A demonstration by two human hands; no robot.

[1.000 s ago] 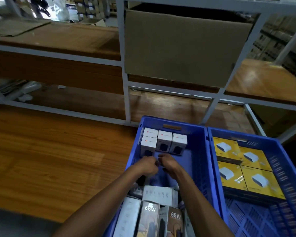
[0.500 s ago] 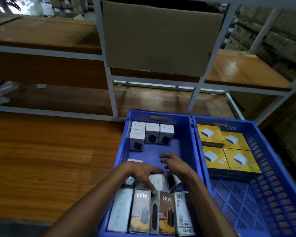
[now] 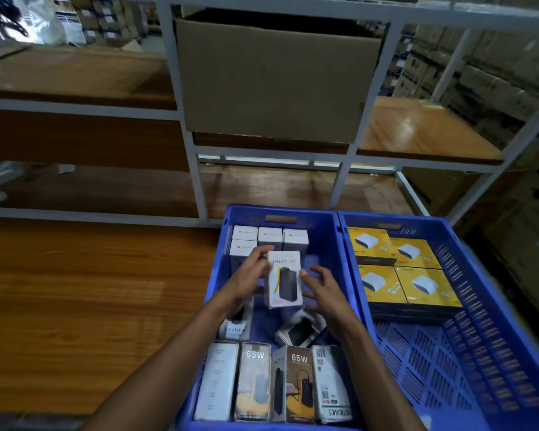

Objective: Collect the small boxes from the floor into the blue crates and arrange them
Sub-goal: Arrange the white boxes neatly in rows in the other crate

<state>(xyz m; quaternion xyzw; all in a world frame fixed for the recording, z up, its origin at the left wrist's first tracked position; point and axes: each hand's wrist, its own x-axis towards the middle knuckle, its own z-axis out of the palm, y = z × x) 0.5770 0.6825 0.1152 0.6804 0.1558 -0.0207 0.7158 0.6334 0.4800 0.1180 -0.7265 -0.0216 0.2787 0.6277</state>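
One white "HALLEY" power-bank box (image 3: 284, 283) is up over the left blue plastic crate (image 3: 330, 244), pinched in your left hand (image 3: 246, 279); right hand (image 3: 322, 287) spread, seemingly just touching. Arranging step: seat it beside the small white boxes (image 3: 269, 237).

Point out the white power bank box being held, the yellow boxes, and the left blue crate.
White power bank box (image 3: 284, 283): head view, middle of its printed front face.
Yellow boxes (image 3: 425, 286): head view, top of the near-right box.
Left blue crate (image 3: 330, 259): head view, bare inner right wall.
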